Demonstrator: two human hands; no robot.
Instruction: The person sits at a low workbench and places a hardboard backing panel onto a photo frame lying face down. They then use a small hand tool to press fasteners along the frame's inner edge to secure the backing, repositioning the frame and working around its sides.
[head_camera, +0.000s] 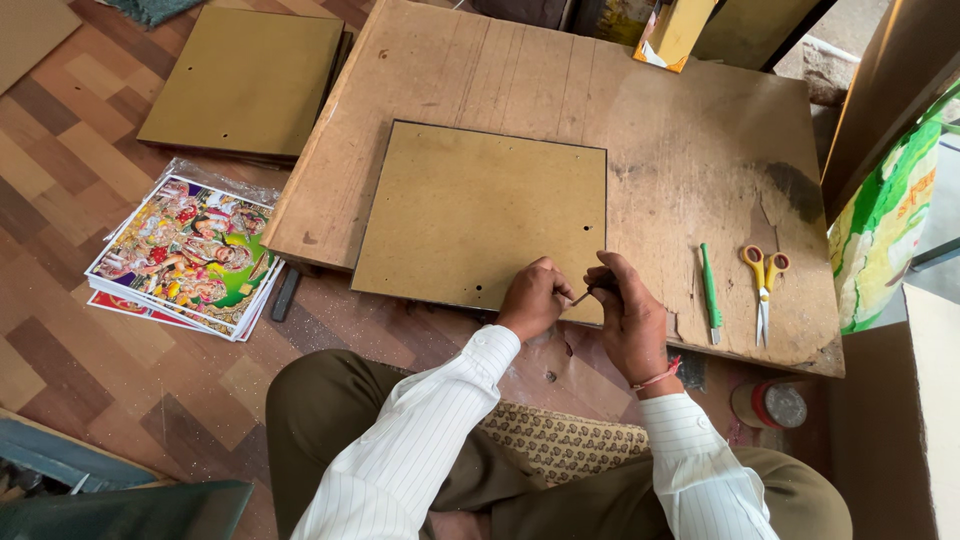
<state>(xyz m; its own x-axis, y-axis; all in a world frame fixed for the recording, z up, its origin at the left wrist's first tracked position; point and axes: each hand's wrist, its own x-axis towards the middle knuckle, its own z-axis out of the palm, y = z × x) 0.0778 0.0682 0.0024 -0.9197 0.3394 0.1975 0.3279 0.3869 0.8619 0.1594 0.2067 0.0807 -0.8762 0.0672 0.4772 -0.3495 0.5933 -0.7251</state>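
Observation:
A tan hardboard panel (480, 210) lies flat on a low, worn wooden work board (690, 150). My left hand (535, 297) rests at the panel's near edge, fingers curled. My right hand (622, 310) is just beside it, pinching a thin nail-like piece (580, 297) that points toward the left hand's fingertips. Both hands sit over the panel's near right corner. What the left fingers hold, if anything, is hidden.
A green-handled tool (709, 290) and orange-handled scissors (763, 290) lie right of the panel. A stack of colourful prints (185, 255) sits on the floor at left, more boards (245, 80) behind it. A round tin (772, 404) stands by my right knee.

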